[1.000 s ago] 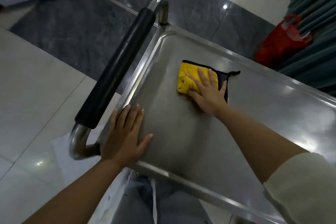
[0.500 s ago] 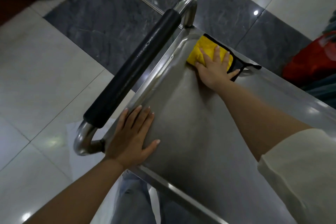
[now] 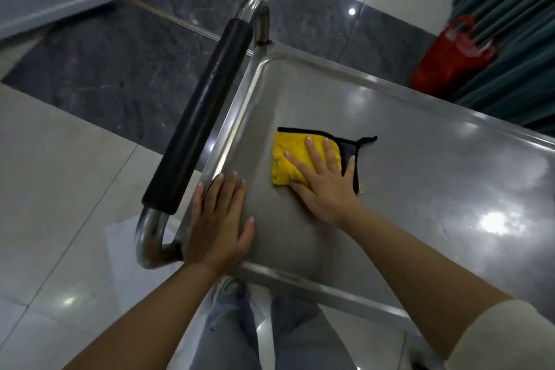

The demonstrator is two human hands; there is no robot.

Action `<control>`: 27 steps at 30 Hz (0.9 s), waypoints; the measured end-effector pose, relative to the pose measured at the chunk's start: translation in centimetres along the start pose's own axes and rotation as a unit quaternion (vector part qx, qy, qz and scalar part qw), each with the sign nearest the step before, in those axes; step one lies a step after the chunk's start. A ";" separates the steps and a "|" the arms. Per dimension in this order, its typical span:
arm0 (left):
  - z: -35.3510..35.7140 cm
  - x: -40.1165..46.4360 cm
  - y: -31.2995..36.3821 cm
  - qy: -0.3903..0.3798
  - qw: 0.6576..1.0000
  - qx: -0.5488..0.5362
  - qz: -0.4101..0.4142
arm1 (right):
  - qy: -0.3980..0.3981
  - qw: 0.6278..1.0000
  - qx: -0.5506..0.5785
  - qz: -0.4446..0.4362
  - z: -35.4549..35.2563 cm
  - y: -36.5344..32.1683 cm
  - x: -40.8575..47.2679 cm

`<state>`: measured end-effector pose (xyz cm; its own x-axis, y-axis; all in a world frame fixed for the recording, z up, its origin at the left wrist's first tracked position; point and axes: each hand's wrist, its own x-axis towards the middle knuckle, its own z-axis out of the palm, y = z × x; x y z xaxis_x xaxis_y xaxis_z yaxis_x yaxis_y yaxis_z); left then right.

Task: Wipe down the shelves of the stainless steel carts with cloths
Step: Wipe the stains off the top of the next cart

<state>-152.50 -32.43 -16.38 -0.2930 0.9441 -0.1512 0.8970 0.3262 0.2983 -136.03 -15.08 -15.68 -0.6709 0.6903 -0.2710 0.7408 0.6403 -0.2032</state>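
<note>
The stainless steel cart's top shelf (image 3: 420,165) fills the middle and right of the view. A folded yellow cloth with black edging (image 3: 292,156) lies on the shelf, left of its middle. My right hand (image 3: 324,180) presses flat on the cloth, fingers spread over it. At the near left corner of the shelf my left hand (image 3: 219,222) rests palm down with fingers together and nothing in it.
The cart's handle, a steel tube with a black grip (image 3: 201,126), runs along the shelf's left end. A red plastic bag (image 3: 450,60) sits on the floor beyond the cart, beside green curtains (image 3: 510,24). My legs in jeans (image 3: 264,330) stand below the near rim.
My right hand has pulled the cloth back from the far left corner of the shelf toward me. The left hand has stayed at the near corner.
</note>
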 end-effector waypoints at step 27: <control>-0.3 1.3 -2.6 0.026 0.998 0.040 0.028 | -0.007 1.000 -0.027 0.013 2.3 -5.6 -6.1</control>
<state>-155.28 -32.05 -17.07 -0.2570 0.9625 -0.0872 0.9354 0.2704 0.2277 -136.00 -23.61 -15.07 -0.6501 0.7031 -0.2883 0.7554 0.6391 -0.1446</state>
